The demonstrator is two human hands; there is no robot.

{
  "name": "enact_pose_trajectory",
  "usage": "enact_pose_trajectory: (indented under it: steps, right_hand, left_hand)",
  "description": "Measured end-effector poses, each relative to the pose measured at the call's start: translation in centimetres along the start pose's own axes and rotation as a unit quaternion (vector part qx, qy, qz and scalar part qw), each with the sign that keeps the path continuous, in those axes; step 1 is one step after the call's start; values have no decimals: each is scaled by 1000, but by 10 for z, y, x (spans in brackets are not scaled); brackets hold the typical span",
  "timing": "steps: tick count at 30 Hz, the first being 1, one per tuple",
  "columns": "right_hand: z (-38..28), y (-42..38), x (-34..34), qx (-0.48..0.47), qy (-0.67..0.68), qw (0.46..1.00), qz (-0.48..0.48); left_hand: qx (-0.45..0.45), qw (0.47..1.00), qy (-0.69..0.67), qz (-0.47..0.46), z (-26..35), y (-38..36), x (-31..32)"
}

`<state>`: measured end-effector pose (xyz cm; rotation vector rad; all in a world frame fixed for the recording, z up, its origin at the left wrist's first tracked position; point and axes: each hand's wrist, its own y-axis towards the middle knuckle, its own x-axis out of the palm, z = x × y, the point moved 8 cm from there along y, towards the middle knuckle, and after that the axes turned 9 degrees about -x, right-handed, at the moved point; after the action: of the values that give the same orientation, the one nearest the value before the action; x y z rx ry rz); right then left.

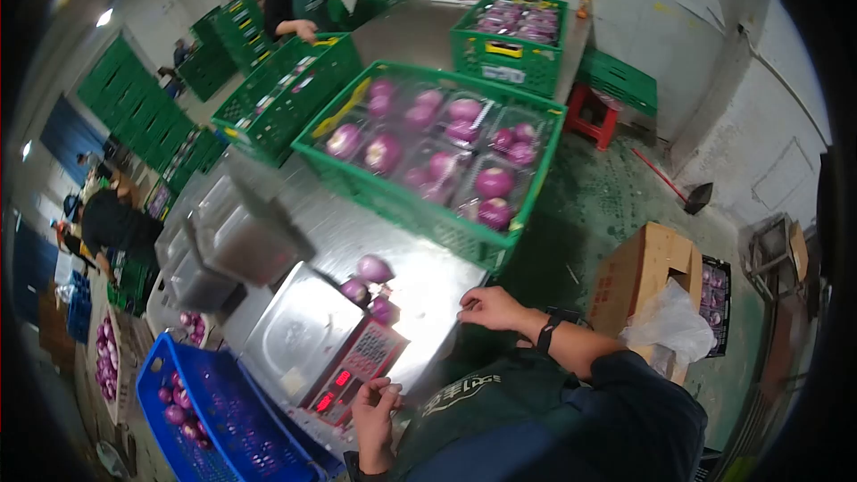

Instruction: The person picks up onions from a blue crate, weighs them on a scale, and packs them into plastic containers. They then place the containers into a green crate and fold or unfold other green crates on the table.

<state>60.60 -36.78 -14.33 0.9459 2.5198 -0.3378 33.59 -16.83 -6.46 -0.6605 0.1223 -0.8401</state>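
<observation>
My left hand (375,403) is beside the red display of the digital scale (335,386), fingers curled in and thumb against them, with nothing visible in it. My right hand (495,311), a dark band on its wrist, hovers by the near edge of the metal table (446,281); its fingers are bent together and no object shows in them. Between the hands and the green crate, several loose purple onions (374,269) lie beside the scale's metal pan (290,339). The large green crate (402,183) holds clear packs of purple onions (384,152).
A blue basket (259,419) with onions stands left of the scale, near stacked clear plastic trays (245,232). More green crates (509,62) sit at the back. A person (303,0) touches one crate. A cardboard box (647,277) and red stool (591,116) are on the right.
</observation>
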Motion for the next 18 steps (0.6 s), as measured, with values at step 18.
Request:
enact_pose_trajectory:
  steps: [18]
  right_hand:
    - [38,-42,-297,2,68,974,216]
  left_hand:
    - [130,986,42,100,59,132,267]
